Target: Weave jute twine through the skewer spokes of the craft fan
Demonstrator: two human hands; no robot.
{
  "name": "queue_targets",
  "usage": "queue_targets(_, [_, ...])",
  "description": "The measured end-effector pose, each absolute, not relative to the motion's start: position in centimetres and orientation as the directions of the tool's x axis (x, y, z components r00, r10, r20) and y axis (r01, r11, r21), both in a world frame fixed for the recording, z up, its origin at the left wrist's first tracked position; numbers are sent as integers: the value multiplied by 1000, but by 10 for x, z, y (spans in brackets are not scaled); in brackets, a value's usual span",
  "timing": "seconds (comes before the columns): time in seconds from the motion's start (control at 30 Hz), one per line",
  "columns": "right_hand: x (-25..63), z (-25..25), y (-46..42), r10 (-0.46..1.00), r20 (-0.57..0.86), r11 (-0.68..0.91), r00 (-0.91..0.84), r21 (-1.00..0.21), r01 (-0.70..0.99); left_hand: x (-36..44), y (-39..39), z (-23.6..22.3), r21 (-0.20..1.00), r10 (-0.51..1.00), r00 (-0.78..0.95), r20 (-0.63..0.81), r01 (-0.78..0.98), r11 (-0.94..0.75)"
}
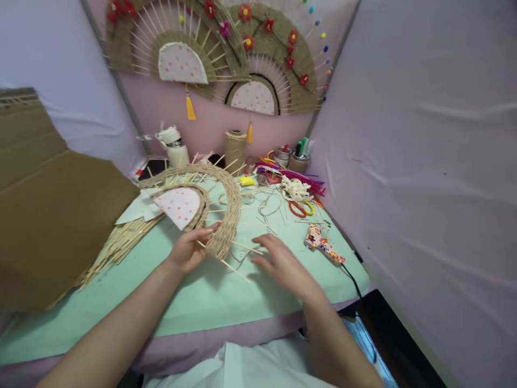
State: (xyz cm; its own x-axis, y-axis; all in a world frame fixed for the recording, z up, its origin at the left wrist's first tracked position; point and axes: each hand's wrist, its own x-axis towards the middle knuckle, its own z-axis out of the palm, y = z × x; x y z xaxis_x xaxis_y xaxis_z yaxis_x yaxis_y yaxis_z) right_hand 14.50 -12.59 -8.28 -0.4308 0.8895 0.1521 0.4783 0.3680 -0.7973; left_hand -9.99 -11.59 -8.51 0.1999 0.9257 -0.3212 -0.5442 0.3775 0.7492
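Note:
My left hand (193,250) is closed on the lower edge of a fan (232,210) made of twine woven around thin wooden sticks. The fan is tilted above the table, and its white half-round centre with pink dots faces up. Bare stick ends poke out past the woven band on the near side and at the back. Beside those near ends is my right hand (278,264), thumb and fingers apart. One stick tip reaches between them, with no grip on it that I can see. A loose strand of twine (242,261) hangs below the sticks.
Cardboard (52,210) rises at the left beside a bundle of sticks (117,242). Scissors (301,208) and a patterned glue gun (323,245) lie right. A twine spool (235,148), white bottle (176,151) and pen jar (299,161) stand behind. Finished fans (278,32) hang above.

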Motion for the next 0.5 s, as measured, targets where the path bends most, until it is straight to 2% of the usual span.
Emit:
queue_targets(0.07, [185,-75,-118,940,148,331,-307,-606,723,-100,-115,-81,748,925,135,-354,-553,367])
queue_targets(0.13, [225,-74,-109,980,146,184,-134,-419,889,-100,-115,-78,742,921,96,-378,-564,363])
queue_targets(0.23, [271,-87,-100,1000,20,-15,20,-208,978,-99,-114,-77,735,918,68,-390,-578,355])
queue_targets(0.33, [291,-104,-95,996,-69,-59,47,-184,981,-100,-112,-80,738,920,45,-389,-583,341])
queue_targets(0.5, [298,-114,-90,996,-90,-48,24,-285,957,-103,-108,-86,739,925,27,-379,-592,320])
